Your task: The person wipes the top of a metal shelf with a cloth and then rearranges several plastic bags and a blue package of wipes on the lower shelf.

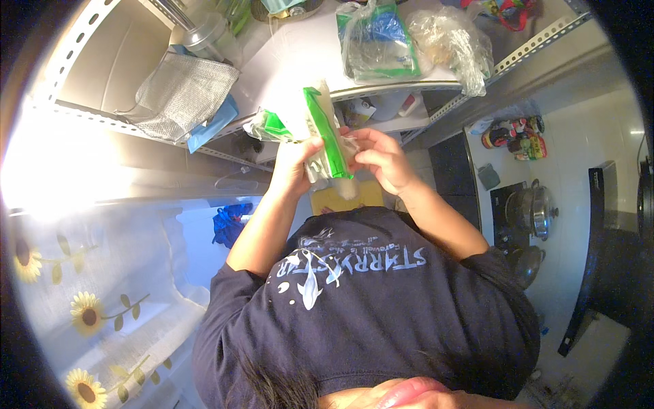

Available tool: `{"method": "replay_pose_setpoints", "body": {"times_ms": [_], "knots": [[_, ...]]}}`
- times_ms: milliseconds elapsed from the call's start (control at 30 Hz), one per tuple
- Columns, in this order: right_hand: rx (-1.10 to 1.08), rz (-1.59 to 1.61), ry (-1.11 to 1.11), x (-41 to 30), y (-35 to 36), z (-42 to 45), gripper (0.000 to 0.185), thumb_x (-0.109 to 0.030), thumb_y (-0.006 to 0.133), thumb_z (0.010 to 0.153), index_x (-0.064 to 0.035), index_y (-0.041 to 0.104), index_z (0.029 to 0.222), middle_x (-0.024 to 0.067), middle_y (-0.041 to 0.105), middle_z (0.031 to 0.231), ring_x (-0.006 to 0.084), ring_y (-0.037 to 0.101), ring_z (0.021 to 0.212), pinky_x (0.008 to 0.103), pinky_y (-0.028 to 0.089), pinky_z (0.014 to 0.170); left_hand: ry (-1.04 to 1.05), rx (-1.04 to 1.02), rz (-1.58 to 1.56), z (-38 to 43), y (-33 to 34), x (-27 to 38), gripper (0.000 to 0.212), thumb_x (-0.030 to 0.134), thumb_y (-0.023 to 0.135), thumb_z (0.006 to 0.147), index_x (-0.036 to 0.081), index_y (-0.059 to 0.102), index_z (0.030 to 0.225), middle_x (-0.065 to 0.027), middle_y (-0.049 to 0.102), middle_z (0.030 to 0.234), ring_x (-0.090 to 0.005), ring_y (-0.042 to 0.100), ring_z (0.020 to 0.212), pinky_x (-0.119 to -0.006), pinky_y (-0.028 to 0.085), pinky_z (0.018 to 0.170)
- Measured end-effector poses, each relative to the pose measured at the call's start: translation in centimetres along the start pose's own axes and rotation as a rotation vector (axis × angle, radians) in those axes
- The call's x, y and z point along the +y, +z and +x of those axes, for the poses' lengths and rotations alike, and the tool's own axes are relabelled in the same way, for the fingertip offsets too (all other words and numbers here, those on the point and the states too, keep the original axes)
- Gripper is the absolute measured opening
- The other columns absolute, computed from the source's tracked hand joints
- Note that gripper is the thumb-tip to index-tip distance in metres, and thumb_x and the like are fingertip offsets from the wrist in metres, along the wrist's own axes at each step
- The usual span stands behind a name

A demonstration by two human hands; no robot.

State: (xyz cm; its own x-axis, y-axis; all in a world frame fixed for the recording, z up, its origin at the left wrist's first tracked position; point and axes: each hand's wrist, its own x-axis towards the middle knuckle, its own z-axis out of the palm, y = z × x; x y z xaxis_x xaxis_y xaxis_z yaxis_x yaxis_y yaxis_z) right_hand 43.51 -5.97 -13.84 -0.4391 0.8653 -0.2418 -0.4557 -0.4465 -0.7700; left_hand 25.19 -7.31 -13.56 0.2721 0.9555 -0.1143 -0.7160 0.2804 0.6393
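Observation:
Both hands hold a green and clear plastic package (327,133) in front of the dark T-shirt. My left hand (294,163) grips its lower left side, with the thumb on the front by the green strip. My right hand (383,158) pinches clear plastic at the package's right edge with thumb and fingers. Another part with green marking (276,124) sticks out to the left beyond my left hand; whether it belongs to the same package, I cannot tell. A pale, rounded end (348,189) hangs below the package. What lies inside is hard to make out.
A perforated metal shelf (398,87) spans ahead, bearing a green-edged plastic bag (380,46), a crumpled clear bag (449,41) and a silvery insulated pouch (184,92). Pots (531,209) stand on a stove at the right. A sunflower curtain (102,307) hangs at the left.

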Motion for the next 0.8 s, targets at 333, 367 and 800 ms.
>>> {"method": "replay_pose_setpoints", "body": {"times_ms": [333, 367, 800], "knots": [[0.239, -0.293, -0.035, 4.1, -0.3, 1.4, 0.008, -0.005, 0.063, 0.083, 0.0003, 0.058, 0.085, 0.0073, 0.062, 0.074, 0.0169, 0.060, 0.058, 0.0284, 0.050, 0.050, -0.070, 0.009, 0.179, -0.2, -1.0, -0.3, 0.054, 0.017, 0.071, 0.069, -0.004, 0.051, 0.115, -0.0112, 0.061, 0.102, -0.0221, 0.060, 0.092, -0.035, 0.050, 0.081], [0.243, -0.289, 0.019, 4.0, 0.0, 1.3, 0.008, -0.007, 0.061, 0.085, 0.0004, 0.059, 0.088, 0.0072, 0.063, 0.077, 0.0170, 0.061, 0.062, 0.0290, 0.051, 0.054, -0.095, 0.015, 0.192, -0.1, -0.7, 0.0, 0.053, 0.016, 0.072, 0.068, -0.003, 0.052, 0.114, -0.0109, 0.062, 0.103, -0.0217, 0.060, 0.093, -0.034, 0.049, 0.083], [0.039, -0.390, -0.170, -0.6, -2.7, -1.0, 0.031, -0.018, 0.051, 0.093, -0.0002, 0.055, 0.118, 0.0097, 0.065, 0.100, 0.0154, 0.062, 0.083, 0.0265, 0.051, 0.072, 0.124, 0.163, 0.557, 2.3, -2.6, 0.4, 0.058, 0.009, 0.075, 0.065, 0.002, 0.050, 0.117, -0.0065, 0.057, 0.105, -0.0178, 0.056, 0.095, -0.032, 0.046, 0.083]]}}
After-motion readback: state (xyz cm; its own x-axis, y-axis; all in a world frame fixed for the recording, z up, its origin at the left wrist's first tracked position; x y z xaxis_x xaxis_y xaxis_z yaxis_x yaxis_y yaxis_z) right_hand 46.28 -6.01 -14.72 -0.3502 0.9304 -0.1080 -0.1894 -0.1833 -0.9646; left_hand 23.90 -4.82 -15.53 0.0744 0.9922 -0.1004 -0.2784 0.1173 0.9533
